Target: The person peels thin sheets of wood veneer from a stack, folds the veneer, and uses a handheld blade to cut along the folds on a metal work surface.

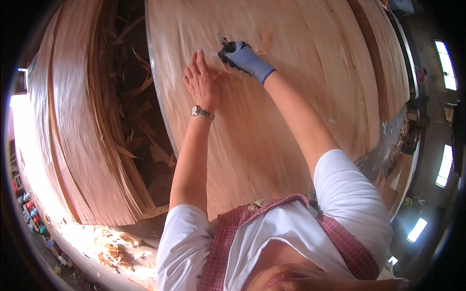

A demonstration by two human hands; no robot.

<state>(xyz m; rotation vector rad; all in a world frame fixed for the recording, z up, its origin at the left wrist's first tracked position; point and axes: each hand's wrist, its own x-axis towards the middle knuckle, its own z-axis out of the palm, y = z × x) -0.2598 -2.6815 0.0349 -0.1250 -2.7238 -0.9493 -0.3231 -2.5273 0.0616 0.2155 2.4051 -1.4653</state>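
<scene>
A broad, light-brown wood veneer sheet (pixel 262 145) lies in front of me. My left hand (pixel 200 82), bare and with a metal wristwatch (pixel 202 112), rests flat on it with fingers stretched out. To its right, my right hand (pixel 244 59) wears a blue glove with dark fingertips. Its fingers are closed around a slim dark tool (pixel 223 41), whose upper end sticks out past them; the glove hides the rest. Between the two hands, a small pale translucent patch (pixel 211 55) shows on the veneer.
On the left stands a thick stack of veneer sheets (pixel 73 121). A dark gap (pixel 145 106) with torn veneer scraps separates it from my sheet. More veneer (pixel 383 63) lies at the far right. Shavings (pixel 116 250) are heaped on the floor at lower left.
</scene>
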